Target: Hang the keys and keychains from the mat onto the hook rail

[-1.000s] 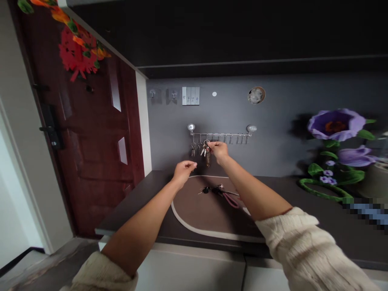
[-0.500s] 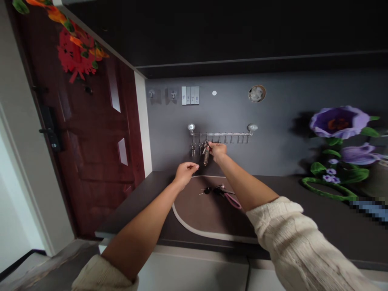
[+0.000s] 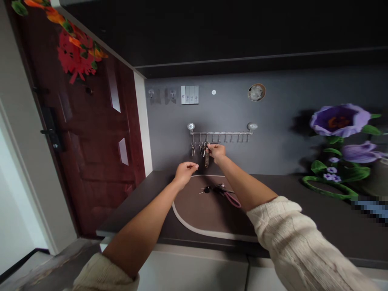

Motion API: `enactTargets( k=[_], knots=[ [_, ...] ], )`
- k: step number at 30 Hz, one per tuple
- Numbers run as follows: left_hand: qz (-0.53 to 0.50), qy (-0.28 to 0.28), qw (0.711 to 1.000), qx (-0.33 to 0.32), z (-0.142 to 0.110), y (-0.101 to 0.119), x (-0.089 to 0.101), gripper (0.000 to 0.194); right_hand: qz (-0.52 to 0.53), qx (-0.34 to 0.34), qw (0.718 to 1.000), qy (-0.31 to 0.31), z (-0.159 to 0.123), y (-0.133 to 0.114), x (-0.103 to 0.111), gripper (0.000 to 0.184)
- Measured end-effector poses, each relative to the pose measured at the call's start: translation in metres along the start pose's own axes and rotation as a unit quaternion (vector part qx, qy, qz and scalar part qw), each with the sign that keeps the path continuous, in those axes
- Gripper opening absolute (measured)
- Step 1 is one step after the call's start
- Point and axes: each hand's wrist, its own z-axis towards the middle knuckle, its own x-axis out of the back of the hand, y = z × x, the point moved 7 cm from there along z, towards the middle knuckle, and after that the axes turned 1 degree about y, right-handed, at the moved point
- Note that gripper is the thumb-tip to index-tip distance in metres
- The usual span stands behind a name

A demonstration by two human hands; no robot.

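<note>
My right hand (image 3: pixel 217 152) is closed at the hook rail, its thumb and finger pinching the ring of a bunch of keys (image 3: pixel 206 157). A brown tag with lettering hangs from that ring beside the keys. The ring is right at a hook; whether it sits on it I cannot tell. To its left, two smaller key sets (image 3: pixel 193 149) hang from hooks of the metal rail (image 3: pixel 221 133). Lower and to the left, my left hand (image 3: pixel 184 174) is held in a pinch above the mat, with nothing visible in it.
On the brown mat (image 3: pixel 197 218) with a pale rim lie more keys (image 3: pixel 207 189) with a pink strap (image 3: pixel 233 199). Purple fabric flowers (image 3: pixel 339 121) stand at the right on the dark counter. A dark cabinet (image 3: pixel 227 32) overhangs the space, and a red door (image 3: pixel 103 161) is at left.
My right hand has stayed at the rail with the key ring, shifting slightly; the tag below has turned to show its lettering. My left hand has moved slightly right.
</note>
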Motion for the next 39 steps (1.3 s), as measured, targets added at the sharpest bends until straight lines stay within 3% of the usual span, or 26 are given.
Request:
enactTargets(
  k=[6,15,21,27,32,39],
  knots=[
    [0.014,-0.015,1.000,0.010,-0.002,-0.002,-0.002,0.019,0.019,-0.009,0.997,-0.078,-0.010,0.001,-0.001,0.010],
    [0.042,-0.094,0.995,-0.001,-0.007,-0.006,-0.014,0.024,-0.037,-0.070,0.993,-0.090,-0.041,0.010,0.024,0.015],
    [0.096,-0.143,0.985,-0.003,-0.015,-0.006,-0.022,0.029,-0.081,-0.038,0.983,-0.160,-0.068,0.008,0.036,0.011],
    [0.158,-0.221,0.961,-0.053,-0.023,-0.005,-0.036,0.027,-0.228,0.058,0.937,-0.259,-0.090,0.016,0.041,0.011],
    [0.200,-0.274,0.938,-0.064,-0.028,-0.008,-0.044,0.030,-0.290,0.084,0.892,-0.337,-0.101,0.024,0.040,0.011],
    [0.216,-0.292,0.929,-0.072,-0.032,-0.010,-0.048,0.026,-0.334,0.134,0.869,-0.339,-0.108,0.019,0.037,0.003]
  ],
)
